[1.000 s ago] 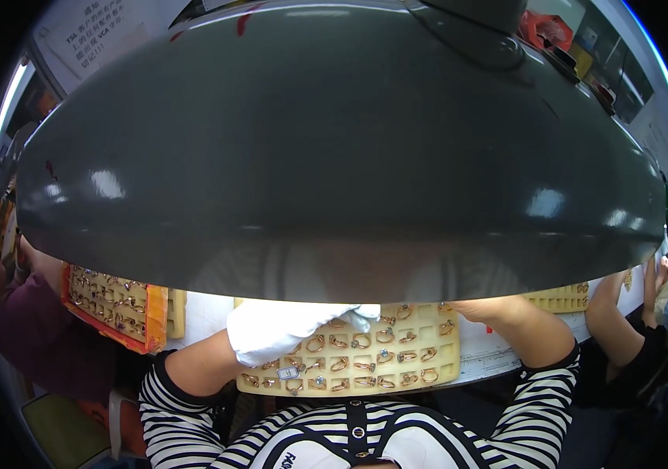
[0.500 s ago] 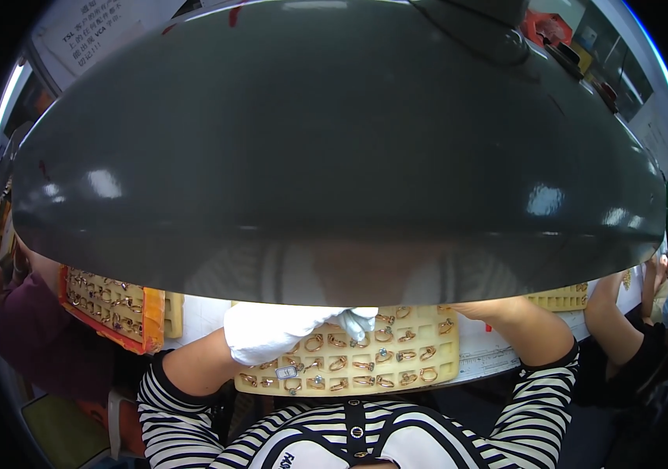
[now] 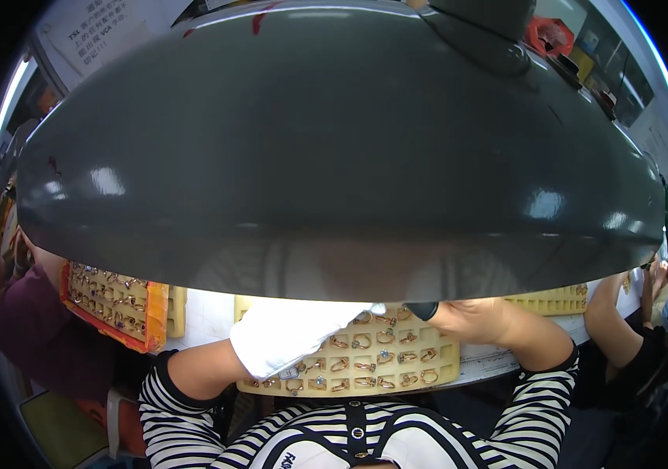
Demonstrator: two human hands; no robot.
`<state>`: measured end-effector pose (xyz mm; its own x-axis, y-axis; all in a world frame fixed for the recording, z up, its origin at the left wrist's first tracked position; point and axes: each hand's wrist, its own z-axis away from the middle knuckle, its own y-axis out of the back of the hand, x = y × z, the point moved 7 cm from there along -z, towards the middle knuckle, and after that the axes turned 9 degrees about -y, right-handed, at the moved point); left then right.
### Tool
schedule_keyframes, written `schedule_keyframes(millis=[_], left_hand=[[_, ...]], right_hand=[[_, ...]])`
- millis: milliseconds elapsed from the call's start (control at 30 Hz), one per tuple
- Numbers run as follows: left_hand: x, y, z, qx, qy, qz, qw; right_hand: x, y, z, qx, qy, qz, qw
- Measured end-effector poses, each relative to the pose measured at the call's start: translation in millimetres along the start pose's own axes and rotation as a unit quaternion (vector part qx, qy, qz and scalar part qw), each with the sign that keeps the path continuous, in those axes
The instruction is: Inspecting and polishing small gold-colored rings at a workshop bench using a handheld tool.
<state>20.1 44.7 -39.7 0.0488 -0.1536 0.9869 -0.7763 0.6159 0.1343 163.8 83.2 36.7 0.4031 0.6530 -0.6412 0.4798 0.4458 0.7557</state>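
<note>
Reaching with gloved left hand (image 3: 295,332) and right hand (image 3: 463,319) over the ring tray (image 3: 450,361) on the bench (image 3: 205,314), right of an orange-edged tray (image 3: 157,313); cannot tell either grip behind the obstructing grey lampshade (image 3: 334,164).

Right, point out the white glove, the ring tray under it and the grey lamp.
White glove (image 3: 287,334): head view, middle of its visible part.
Ring tray (image 3: 450,370): head view, bare part near its right edge.
Grey lamp (image 3: 342,156): head view, middle of its shade.
</note>
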Motion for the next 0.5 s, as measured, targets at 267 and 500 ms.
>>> schedule_keyframes(millis=[267, 500], left_hand=[[31, -2, -3, 0.011, -0.093, -0.346, 0.934], [44, -4, -1, 0.056, -0.169, -0.432, 0.884]], right_hand=[[-15, 11, 10, 0.132, 0.082, 0.131, 0.979], [-12, 11, 12, 0.181, 0.096, 0.137, 0.969]])
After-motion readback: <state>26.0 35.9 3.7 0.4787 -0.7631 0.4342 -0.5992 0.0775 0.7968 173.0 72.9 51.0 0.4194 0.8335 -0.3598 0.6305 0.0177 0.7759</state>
